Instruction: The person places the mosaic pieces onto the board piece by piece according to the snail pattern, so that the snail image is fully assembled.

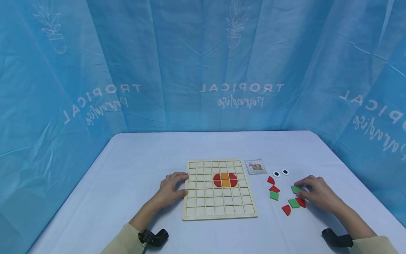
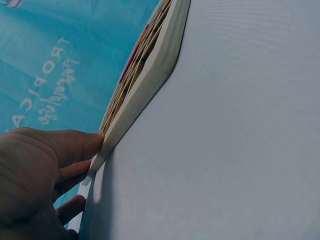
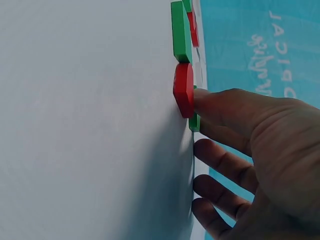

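A wooden grid board (image 1: 203,201) lies on the table, with two orange square tiles (image 1: 225,180) between red quarter-round tiles (image 1: 217,180) set in its cells. My left hand (image 1: 169,190) rests against the board's left edge, thumb and fingertips spread along the rim; in the left wrist view the thumb (image 2: 75,146) touches the frame's side. On the right, my right hand (image 1: 320,194) pinches a green square tile (image 1: 295,189) between thumb and index finger. Close by the thumb lie a loose red quarter-round tile (image 1: 301,203) and another green square (image 1: 294,203).
Between board and right hand lie more loose red tiles (image 1: 286,210) and a green square (image 1: 274,195). Two white discs with black centres (image 1: 276,174) sit behind them. A small picture card (image 1: 255,167) lies beside the board's back right corner. Blue curtains (image 1: 196,63) surround the white table (image 1: 146,151).
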{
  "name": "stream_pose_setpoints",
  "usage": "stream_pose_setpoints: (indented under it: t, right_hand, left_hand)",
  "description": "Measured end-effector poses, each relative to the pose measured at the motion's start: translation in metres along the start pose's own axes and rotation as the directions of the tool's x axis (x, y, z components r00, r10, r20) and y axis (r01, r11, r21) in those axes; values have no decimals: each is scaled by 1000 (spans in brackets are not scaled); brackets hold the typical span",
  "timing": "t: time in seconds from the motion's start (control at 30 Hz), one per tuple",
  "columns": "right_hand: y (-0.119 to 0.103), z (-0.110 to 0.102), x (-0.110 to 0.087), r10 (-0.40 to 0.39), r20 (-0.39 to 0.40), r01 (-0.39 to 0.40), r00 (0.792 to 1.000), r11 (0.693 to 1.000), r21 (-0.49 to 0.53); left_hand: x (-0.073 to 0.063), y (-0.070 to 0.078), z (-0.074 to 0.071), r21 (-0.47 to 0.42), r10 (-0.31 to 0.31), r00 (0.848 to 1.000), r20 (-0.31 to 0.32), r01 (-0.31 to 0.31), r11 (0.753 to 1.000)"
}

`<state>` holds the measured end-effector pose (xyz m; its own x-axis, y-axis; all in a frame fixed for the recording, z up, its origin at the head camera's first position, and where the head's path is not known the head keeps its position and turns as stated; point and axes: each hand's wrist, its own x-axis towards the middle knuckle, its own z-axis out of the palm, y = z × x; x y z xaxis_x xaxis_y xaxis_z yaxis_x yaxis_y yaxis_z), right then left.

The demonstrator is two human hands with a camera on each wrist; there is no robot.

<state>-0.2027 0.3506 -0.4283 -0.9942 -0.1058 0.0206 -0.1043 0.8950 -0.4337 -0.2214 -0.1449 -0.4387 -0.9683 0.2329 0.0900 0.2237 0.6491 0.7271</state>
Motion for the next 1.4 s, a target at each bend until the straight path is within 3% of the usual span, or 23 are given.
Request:
stream_pose_setpoints:
  t: [0.43,0.7,1.07,1.4]
  right_hand:
    - [2,1,4,-9,-3,9,1000,1000,-13]
    - [-6,-1,3,-27,-47,28,999,1000,8]
    - [-62,13,12,-43,-73,47,996,997,63]
    - [-118,41,30,-152,-95,158,984,985,61]
  left_hand:
    - [1,-2,-1,16,0,1000,1,0,1000]
    - [1,-2,-1,9,6,1000,1,-6,1000]
    - [2,-2,3,28,-19,1000,-12,19,999]
    - [2,-1,2,33,-15,1000,-10,16,999]
